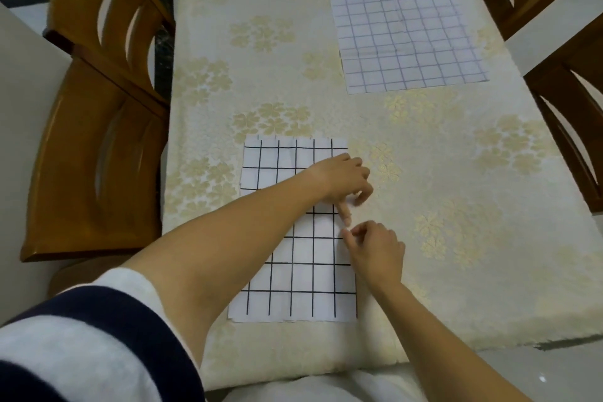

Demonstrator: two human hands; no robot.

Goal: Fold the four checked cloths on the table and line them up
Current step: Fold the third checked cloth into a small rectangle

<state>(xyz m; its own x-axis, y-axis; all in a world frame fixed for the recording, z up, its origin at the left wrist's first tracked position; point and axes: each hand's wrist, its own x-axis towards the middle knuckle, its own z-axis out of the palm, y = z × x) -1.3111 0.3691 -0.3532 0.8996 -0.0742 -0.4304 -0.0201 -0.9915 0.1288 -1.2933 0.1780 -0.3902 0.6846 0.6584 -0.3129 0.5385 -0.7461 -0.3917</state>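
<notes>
A white cloth with a bold black grid [293, 274] lies near the table's front edge as a tall rectangle, its layers showing at the bottom edge. My left hand [342, 183] reaches across it to its right edge, fingers curled and one fingertip pressing down there. Just below, my right hand [375, 251] pinches the same edge with curled fingers. A second cloth, white with a thin grey-purple grid [404, 26], lies flat and spread at the far right of the table. No other checked cloths are in view.
The table [456, 173] is covered by a cream floral tablecloth. Wooden chairs stand along the left side [98, 147] and the right side [567, 127]. Bare tablecloth lies between the two cloths and to the right of my hands.
</notes>
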